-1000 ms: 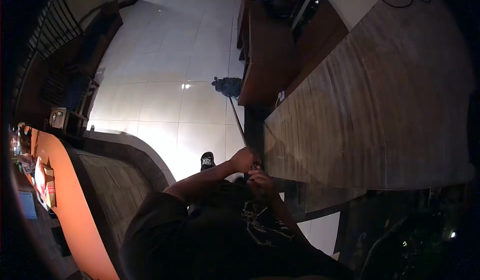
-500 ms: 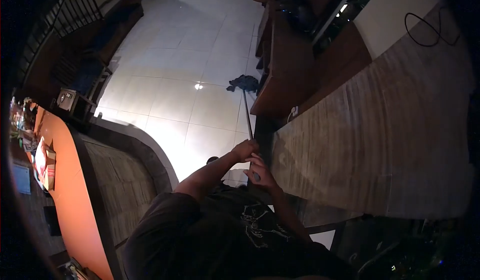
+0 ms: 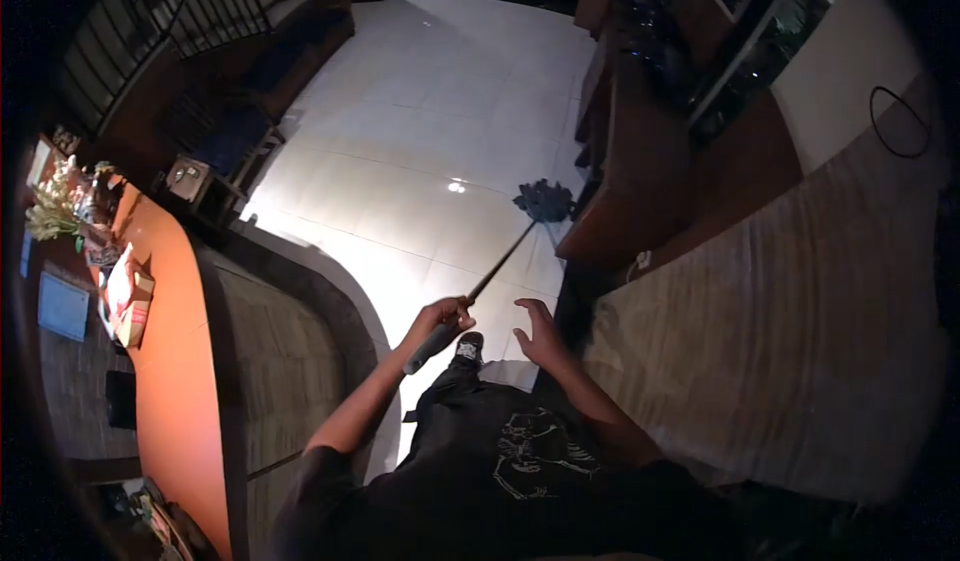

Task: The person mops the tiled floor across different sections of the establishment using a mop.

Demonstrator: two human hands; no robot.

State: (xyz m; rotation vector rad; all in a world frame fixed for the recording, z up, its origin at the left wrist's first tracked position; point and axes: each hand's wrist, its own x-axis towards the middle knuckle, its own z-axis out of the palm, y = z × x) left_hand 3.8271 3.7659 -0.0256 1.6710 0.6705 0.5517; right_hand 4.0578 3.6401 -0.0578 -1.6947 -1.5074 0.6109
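Note:
A mop with a dark pole [image 3: 502,263] slants up and to the right from my left hand [image 3: 440,323]. Its blue-grey mop head [image 3: 545,202] rests on the white tiled floor [image 3: 420,181], beside the brown wooden cabinet. My left hand is closed round the pole near its thick grey handle end, which sticks out below the hand. Apart from the pole, to its right, my right hand [image 3: 538,333] holds nothing, with thumb and fingers spread. A black shoe [image 3: 469,348] shows on the floor between the hands.
An orange-topped counter [image 3: 175,331] with flowers [image 3: 62,201] and a red-and-white package [image 3: 128,296] curves along the left. The brown cabinet [image 3: 640,171] and a large wood-patterned surface [image 3: 750,351] stand at the right. A chair [image 3: 235,146] and railing are at the upper left.
My right hand has let go of the pole and opened. My left hand has moved left and down with the handle, so the pole now slants. The camera view has shifted too.

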